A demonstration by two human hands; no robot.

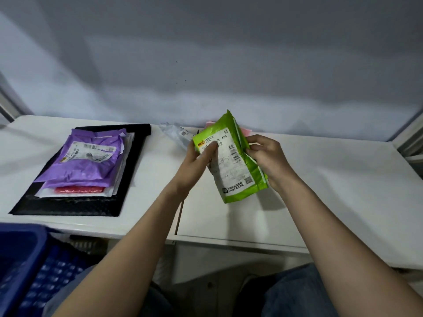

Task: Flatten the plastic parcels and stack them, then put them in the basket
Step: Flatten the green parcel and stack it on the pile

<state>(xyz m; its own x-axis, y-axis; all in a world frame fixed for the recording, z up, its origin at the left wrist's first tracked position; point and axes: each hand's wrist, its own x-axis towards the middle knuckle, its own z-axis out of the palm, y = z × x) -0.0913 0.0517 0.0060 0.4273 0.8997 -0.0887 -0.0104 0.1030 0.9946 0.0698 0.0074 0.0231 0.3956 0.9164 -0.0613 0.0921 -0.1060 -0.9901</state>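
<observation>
Two hands hold one green parcel above the white desk, tilted, with its white shipping label facing the camera. The left hand grips the parcel's upper left part, its fingers lying across the label and curled on it. The right hand grips the parcel's right edge, fingers curled round the folded side.

Just behind the green parcel, at the back of the desk by the wall, lie a grey parcel and a pink parcel, the latter mostly hidden.

Well to the left on the desk sits a stack of flattened parcels. A large black parcel forms the bottom layer. On it lie white parcels, with a red parcel showing at the near edge. A purple parcel tops the stack, its printed label facing up; a second purple layer seems to peek out below it.

At the lower left, below the desk's near edge, stands a blue basket with perforated walls. Only a corner of it is in view, and that part is blurred, so its contents cannot be told.
</observation>
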